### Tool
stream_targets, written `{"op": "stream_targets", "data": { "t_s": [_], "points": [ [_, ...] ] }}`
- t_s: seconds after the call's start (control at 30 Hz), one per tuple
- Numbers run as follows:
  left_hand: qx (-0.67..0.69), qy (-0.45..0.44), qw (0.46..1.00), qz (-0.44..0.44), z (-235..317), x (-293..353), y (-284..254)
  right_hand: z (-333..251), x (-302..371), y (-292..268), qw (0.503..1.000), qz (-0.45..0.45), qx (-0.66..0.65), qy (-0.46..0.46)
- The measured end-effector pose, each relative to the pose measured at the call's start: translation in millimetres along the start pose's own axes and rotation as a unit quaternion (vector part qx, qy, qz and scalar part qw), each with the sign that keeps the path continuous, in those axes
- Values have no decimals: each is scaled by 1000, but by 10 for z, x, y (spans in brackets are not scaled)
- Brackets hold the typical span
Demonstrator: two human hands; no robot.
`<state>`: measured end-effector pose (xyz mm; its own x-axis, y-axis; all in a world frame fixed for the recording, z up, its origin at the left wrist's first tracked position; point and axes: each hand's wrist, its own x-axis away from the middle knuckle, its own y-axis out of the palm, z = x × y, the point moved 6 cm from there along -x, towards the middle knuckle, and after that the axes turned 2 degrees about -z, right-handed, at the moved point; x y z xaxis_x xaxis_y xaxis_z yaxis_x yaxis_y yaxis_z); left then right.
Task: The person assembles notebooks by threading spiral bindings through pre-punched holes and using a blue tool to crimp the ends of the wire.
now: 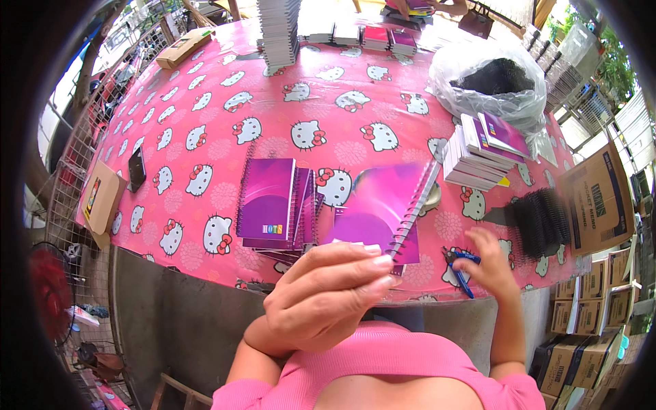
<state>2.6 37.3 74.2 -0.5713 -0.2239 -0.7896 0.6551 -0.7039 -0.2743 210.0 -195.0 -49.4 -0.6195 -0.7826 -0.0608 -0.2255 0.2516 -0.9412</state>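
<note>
My left hand (328,290) is closed at the lower end of a purple spiral notebook (384,201), its fingertips by the coil. The notebook is tilted above the table, coil toward the right. My right hand (490,263) has its fingers apart beside blue-handled pliers (465,272) lying near the table's front edge. Whether its thumb touches a handle I cannot tell. Left of the held notebook stands a stack of purple spiral notebooks (268,199). A pale rounded object (432,198) shows partly behind the held notebook.
Black spiral coils (540,222) lie at the right by a cardboard box (601,201). Behind them are a stack of unbound notebooks (482,154) and a plastic bag (488,78) with black contents. A phone (137,169) lies left. Tall paper stacks (279,34) stand at the back, near another person.
</note>
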Motion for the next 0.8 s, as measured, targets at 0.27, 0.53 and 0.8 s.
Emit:
{"op": "stream_targets", "data": {
  "t_s": [0.27,0.53,0.8],
  "points": [
    [16,-154,986,-68,-516,473,627,-362,432,142,971,51,-213,97],
    [30,-132,990,-36,-492,493,643,-1203,145,-252,972,82,-190,-110],
    [4,3,1000,-21,-408,370,544,-1016,110,351,566,-307,-752,143]
  ]
}}
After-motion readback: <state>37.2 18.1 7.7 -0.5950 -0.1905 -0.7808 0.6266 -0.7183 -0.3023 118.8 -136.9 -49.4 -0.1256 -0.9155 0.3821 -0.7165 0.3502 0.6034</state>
